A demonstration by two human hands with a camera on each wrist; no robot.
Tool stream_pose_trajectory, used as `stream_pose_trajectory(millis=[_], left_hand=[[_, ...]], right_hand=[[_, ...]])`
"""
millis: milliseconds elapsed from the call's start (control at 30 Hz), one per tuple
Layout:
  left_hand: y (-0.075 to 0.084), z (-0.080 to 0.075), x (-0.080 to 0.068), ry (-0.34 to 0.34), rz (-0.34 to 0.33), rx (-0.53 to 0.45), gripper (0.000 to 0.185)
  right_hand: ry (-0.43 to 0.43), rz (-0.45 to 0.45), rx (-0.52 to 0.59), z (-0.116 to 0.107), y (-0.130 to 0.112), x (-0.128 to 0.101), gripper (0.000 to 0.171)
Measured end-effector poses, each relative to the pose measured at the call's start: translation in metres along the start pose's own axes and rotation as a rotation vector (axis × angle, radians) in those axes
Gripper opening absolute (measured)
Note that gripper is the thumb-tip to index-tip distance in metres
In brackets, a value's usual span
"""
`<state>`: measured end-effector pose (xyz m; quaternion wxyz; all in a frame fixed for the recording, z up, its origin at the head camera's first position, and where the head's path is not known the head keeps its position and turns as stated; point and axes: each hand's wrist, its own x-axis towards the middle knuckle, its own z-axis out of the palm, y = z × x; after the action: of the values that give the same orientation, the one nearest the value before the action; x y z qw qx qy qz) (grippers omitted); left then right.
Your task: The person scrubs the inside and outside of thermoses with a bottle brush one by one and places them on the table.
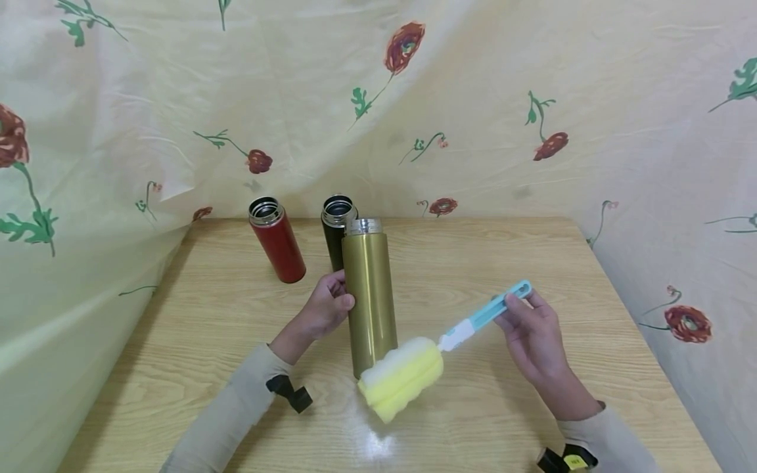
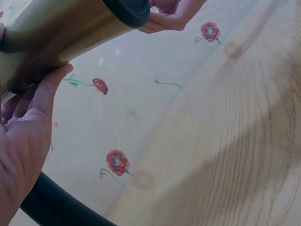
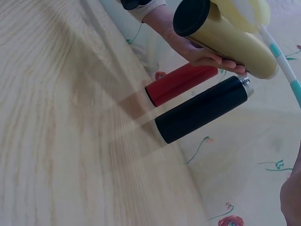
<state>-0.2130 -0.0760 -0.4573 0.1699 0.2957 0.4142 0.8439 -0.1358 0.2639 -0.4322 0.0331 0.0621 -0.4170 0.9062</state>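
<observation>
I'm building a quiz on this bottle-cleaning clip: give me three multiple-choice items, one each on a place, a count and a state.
1. Where is the red bottle?
A. left of the black bottle
B. in the right hand
C. lying flat

2. How many bottles are there?
A. two
B. three
C. four

3. What does the left hand hold?
A. sponge brush
B. nothing
C. gold bottle

Key: 1 A, it stands on the table left of the black one. 2 B, red, black, gold. 3 C, its fingers wrap the gold bottle; the right hand holds the sponge brush.
</observation>
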Motion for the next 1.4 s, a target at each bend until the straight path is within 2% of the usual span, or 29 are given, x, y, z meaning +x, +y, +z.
stream_pose_trajectory(millis=[167, 400, 633, 900, 1100, 1267, 1400], left_hand=[[-0.001, 0.001, -0.002, -0.014, -0.004, -0.012, 0.050], [-0.002, 0.002, -0.004, -0.034, -0.016, -0.006, 0.051], [-0.005, 0.002, -0.006, -0.067, 0.011, 0.023, 0.049], [-0.010, 0.006, -0.009, -0.018, 0.010, 0.060, 0.050], [-0.010, 0.008, -0.009, -0.004, 0.016, 0.088, 0.049], [-0.011, 0.005, -0.008, 0.010, 0.021, 0.119, 0.052], [-0.008, 0.004, -0.007, -0.001, 0.022, 0.095, 0.053]], right_hand=[[0.027, -0.009, 0.043, 0.001, -0.001, 0.011, 0.017], [0.024, -0.005, 0.113, 0.011, -0.006, 0.032, 0.015], [0.074, -0.040, 0.197, 0.025, -0.018, 0.056, 0.005], [0.107, -0.093, 0.272, 0.037, -0.030, 0.079, 0.005], [0.119, -0.095, 0.285, 0.039, -0.032, 0.082, 0.004], [0.132, -0.029, 0.274, 0.033, -0.028, 0.075, 0.005], [0.125, 0.016, 0.238, 0.027, -0.021, 0.064, 0.007]])
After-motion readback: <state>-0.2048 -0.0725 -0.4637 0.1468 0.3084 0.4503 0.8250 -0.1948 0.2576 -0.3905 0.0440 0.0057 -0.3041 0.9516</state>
